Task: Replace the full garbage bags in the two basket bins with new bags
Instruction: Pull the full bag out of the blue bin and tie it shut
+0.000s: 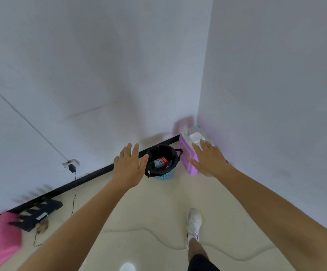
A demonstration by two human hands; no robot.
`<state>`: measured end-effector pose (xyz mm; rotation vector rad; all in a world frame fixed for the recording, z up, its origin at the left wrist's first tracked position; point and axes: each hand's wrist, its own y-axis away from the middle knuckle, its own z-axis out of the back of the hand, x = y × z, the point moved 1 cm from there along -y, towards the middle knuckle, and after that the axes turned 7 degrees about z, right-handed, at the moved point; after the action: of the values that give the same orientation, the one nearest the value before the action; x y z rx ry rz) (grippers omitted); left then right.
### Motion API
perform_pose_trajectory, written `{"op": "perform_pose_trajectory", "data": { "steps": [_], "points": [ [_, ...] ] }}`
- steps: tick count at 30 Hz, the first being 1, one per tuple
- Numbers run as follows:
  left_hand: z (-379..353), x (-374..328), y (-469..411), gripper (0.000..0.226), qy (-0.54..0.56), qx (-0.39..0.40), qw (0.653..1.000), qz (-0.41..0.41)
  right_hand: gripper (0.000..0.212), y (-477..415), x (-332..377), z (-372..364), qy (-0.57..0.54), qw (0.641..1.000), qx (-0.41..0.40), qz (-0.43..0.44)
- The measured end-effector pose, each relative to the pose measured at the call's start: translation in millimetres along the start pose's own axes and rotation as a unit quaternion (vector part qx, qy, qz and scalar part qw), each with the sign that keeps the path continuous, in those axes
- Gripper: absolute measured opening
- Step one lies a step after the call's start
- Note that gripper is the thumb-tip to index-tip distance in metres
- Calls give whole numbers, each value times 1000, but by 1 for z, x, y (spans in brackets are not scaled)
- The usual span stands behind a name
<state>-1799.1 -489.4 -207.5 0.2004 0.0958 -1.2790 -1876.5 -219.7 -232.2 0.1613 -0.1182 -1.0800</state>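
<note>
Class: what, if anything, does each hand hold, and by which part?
Nothing is held. The left hand and right hand are both open, fingers straight, stretched toward the blue basket bin.

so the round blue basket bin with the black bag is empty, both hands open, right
No: the head view shows a red packet in the black bag lining the round blue basket bin. The left hand and right hand are open.
</note>
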Motion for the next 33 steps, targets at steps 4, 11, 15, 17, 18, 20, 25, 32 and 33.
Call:
{"op": "perform_pose_trajectory", "data": {
  "steps": [4, 11, 15, 17, 18, 20, 25, 32, 33],
  "points": [
    [-24, -9, -103, 66, -11, 45, 998, 35, 69, -110, -36, -10, -49, 998, 37, -12],
    [-39, -8, -232, 65, 69, 106, 987, 98, 62, -248, -70, -10, -121, 988, 69, -62],
    [-76, 17, -281, 65, 101, 132, 982, 94, 59, -291, -61, -31, -167, 979, 72, -96],
    [-109, 34, -305, 64, 108, 151, 978, 96, 60, -309, -54, -61, -184, 974, 69, -112],
    [-130, 43, -316, 64, 116, 159, 976, 97, 61, -317, -50, -80, -187, 972, 68, -122],
    [-178, 62, -336, 64, 129, 174, 970, 107, 60, -335, -41, -125, -203, 966, 72, -145],
    [-322, 103, -370, 63, 198, 209, 938, 192, 62, -383, -28, -268, -281, 933, 90, -205],
    [-566, 152, -404, 68, 363, 251, 804, 398, 84, -458, -50, -482, -452, 820, -30, -349],
    [-595, 155, -408, 71, 386, 250, 777, 430, 88, -469, -55, -506, -499, 781, -48, -372]
  ]
}}
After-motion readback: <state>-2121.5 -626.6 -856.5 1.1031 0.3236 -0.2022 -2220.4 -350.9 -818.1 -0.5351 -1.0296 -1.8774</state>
